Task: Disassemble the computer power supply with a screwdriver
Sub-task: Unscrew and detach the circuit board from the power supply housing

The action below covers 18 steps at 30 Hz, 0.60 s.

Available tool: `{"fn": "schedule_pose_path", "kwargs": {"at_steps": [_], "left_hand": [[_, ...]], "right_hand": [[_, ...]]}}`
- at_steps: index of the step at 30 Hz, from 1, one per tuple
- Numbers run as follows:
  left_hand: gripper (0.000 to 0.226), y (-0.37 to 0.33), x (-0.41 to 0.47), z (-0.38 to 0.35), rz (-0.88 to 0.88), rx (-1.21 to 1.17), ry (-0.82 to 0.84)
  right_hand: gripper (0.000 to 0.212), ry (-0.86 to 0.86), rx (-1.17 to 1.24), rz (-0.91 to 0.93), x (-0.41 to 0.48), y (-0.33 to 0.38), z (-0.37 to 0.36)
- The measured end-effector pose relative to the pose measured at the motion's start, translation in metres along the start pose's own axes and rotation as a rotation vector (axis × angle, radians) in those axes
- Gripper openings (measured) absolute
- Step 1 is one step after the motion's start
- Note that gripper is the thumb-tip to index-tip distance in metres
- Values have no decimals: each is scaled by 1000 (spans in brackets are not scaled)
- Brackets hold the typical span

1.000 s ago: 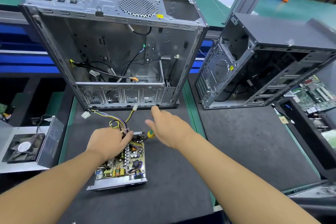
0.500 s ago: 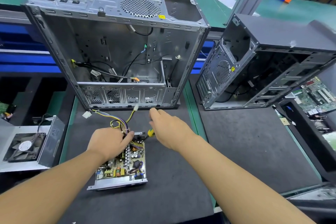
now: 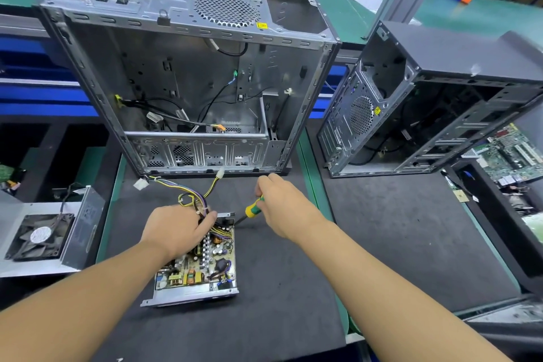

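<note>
The opened power supply (image 3: pixel 202 267) lies on the black mat, its circuit board bare in a metal tray. My left hand (image 3: pixel 176 229) rests on its far end, fingers curled round the bundle of coloured wires (image 3: pixel 191 195) where it leaves the board. My right hand (image 3: pixel 282 206) grips a screwdriver (image 3: pixel 252 209) with a yellow and green handle. Its dark shaft slants down-left, and the tip sits by the tray's far right corner.
A silver open computer case (image 3: pixel 182 73) stands just behind the power supply. A dark open case (image 3: pixel 426 103) stands to the right. The removed cover with its fan (image 3: pixel 44 232) lies at the left. Circuit boards (image 3: pixel 511 153) fill a bin at the far right.
My right hand came down from open above the mat and closed on the screwdriver, whose handle now shows. My left hand has stayed on the wires.
</note>
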<state>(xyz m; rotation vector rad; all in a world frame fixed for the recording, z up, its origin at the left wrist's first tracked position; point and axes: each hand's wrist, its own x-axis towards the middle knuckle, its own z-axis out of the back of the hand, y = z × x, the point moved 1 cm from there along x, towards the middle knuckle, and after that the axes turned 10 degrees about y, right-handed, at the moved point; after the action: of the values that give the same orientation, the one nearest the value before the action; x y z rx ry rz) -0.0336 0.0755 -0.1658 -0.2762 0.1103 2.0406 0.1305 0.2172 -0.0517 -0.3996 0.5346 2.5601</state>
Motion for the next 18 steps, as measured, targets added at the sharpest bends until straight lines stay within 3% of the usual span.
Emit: {"fn": "schedule_pose_path", "kwargs": {"at_steps": [11,18], "left_hand": [[79,2,-1,3,13,-18,37],[66,8,-6,13,-110,110,107]], "right_hand": [[12,25,45,-17,-3,-2,17],[9,-45,127,-33,-7,-2,64]]}}
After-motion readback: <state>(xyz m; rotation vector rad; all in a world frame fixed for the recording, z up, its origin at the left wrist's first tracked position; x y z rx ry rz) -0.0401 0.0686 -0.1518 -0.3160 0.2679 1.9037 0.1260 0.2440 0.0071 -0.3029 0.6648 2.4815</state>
